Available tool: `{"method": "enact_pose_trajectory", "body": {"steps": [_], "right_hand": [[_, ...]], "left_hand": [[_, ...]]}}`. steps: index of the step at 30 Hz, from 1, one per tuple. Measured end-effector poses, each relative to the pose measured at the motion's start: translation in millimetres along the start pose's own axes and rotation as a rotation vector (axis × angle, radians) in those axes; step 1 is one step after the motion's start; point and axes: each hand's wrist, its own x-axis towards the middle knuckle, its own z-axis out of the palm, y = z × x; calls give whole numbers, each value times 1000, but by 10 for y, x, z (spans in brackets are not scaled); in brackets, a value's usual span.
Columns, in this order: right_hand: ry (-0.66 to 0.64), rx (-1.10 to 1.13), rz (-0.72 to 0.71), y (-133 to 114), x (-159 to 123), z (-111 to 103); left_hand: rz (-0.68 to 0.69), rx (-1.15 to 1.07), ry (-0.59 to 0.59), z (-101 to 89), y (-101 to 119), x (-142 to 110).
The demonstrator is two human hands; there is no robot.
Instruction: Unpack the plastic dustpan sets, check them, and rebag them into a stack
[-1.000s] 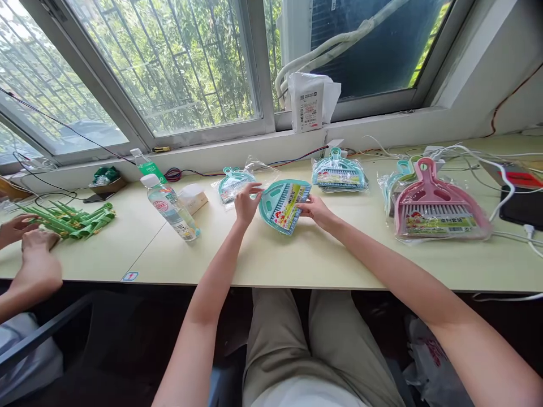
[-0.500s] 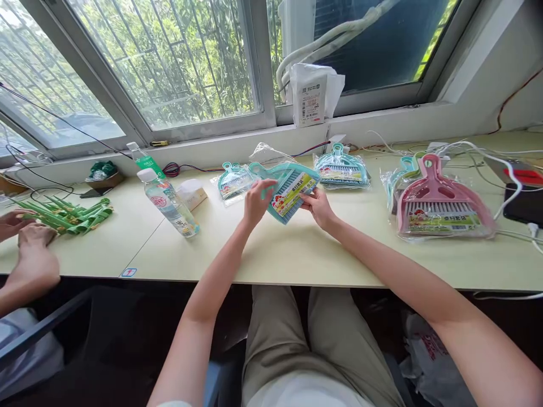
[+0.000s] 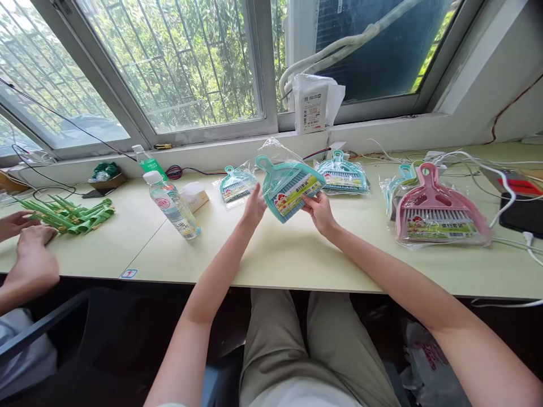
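Note:
A teal mini dustpan-and-brush set in a clear plastic bag is lifted above the cream table, its handle pointing up and left. My left hand grips its lower left edge. My right hand pinches its lower right corner by the printed label. Both hands are closed on the set.
More bagged teal sets lie behind, and a pink set lies at the right among white cables. A water bottle and a small box stand left. Another person's hands rest by green clips.
The teal set was turned and raised in both hands, from lying low with its label facing me to upright with the handle up. My left hand shifted to its lower edge.

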Motion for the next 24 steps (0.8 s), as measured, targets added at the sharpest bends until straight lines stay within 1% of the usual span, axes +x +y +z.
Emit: {"method": "enact_pose_trajectory", "body": {"steps": [1, 3, 6, 7, 8, 9, 12, 14, 16, 17, 19, 22, 24], "right_hand": [[19, -7, -10, 6, -9, 6], [92, -23, -49, 5, -17, 6], [195, -16, -112, -27, -10, -13], [206, -8, -121, -38, -5, -19], [208, 0, -121, -47, 1, -22], [206, 6, -114, -51, 4, -23], [190, 16, -68, -34, 2, -12], [162, 24, -39, -12, -9, -1], [122, 20, -28, -2, -17, 2], [107, 13, -31, -6, -16, -1], [101, -8, -49, -32, -6, -14], [103, -14, -68, -109, 28, -29], [73, 16, -60, -167, 51, -27]], "left_hand": [[-64, -39, -69, 41, -37, -24], [-142, -69, -181, 128, -114, -103], [-272, -85, -433, 213, -181, -213], [-302, -84, -482, 226, -187, -230], [-313, -83, -491, 235, -187, -234], [-301, -86, -463, 240, -181, -228], [-187, -156, -323, 245, -148, -180], [-122, -226, -264, 233, -132, -153], [-98, -253, -216, 203, -133, -145], [-109, -245, -214, 182, -139, -147], [-174, -197, -285, 134, -153, -158], [-275, -100, -470, 84, -140, -180], [-267, -61, -535, 89, -98, -195]]}}
